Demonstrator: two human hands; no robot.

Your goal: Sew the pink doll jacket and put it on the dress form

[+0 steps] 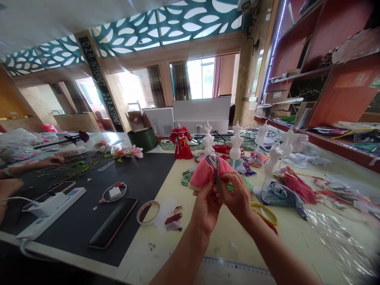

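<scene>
In the middle of the table a small pink doll robe [199, 174] with a dark patterned collar trim hangs on a mini mannequin. My left hand [207, 204] pinches the lower front of the robe near the trim. Close beside it, my right hand [237, 194] has its fingers closed on the robe's other front edge, by a greenish strip. Both hands almost touch. Behind stand white mini mannequins [236, 142] and one dressed in a red doll robe [183, 144]. Yellow-handled scissors [265, 213] lie partly behind my right forearm.
A tape roll [147, 213], a phone [113, 223] and a power strip [53, 213] lie to the left. Another person's hand [49, 161] rests at far left. Fabric pieces [299, 186] and clear plastic [341, 237] spread on the right. A ruler [234, 265] lies along the front edge.
</scene>
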